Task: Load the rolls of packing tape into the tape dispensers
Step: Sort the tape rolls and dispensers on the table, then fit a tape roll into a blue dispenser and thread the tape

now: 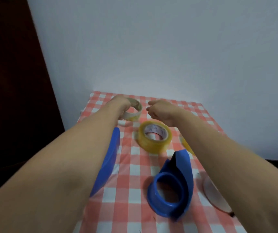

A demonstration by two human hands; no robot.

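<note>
1. Left hand point(120, 105): fingers gripped thin tape roll point(133, 116), at the desk's point(135, 216) 12 o'clock end.
2. Right hand point(161, 111): fingers loosely curled, empty.
3. Yellow tape roll point(155, 139): mid-desk; blue dispenser point(172, 187) at its 5 o'clock.

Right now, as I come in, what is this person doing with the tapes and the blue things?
A person reaches over the checked table with both bare hands. The left hand grips a thin pale tape roll at the far side. The right hand hovers beside it, fingers curled; whether it pinches anything is unclear. A yellow tape roll lies in the middle. The blue dispenser in front is empty; a second dispenser is partly hidden under the left arm.
</note>
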